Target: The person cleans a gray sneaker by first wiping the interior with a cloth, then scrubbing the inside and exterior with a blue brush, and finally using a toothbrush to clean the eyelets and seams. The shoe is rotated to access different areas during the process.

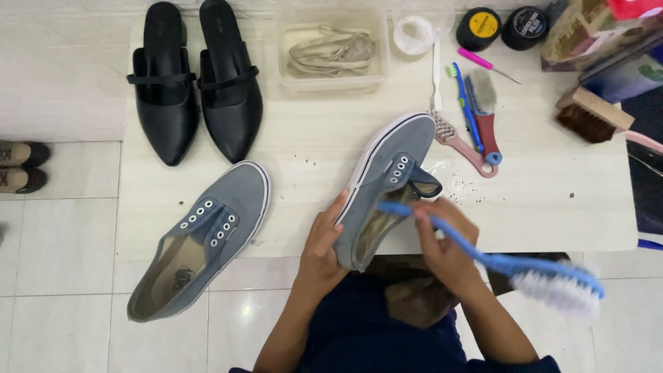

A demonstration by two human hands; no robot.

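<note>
Grey-blue canvas sneaker w/ white sole, laces out (387,186), sits tilted at the bench's (552,207) front edge, heel toward the person. Left hand (323,245) has fingers closed around its side near the heel. Right hand (442,245) has fingers wrapped on the handle of a blue plastic scrub brush w/ white bristles (525,273), bristle end past the front edge. Matching second grey-blue sneaker (204,238) lies at the front-left corner, heel overhanging. Pair of black pointed flats (197,83) near the back-left corner. Clear tub w/ beige laces (333,50) at the back edge; assorted small brushes (473,114) right of it.
</note>
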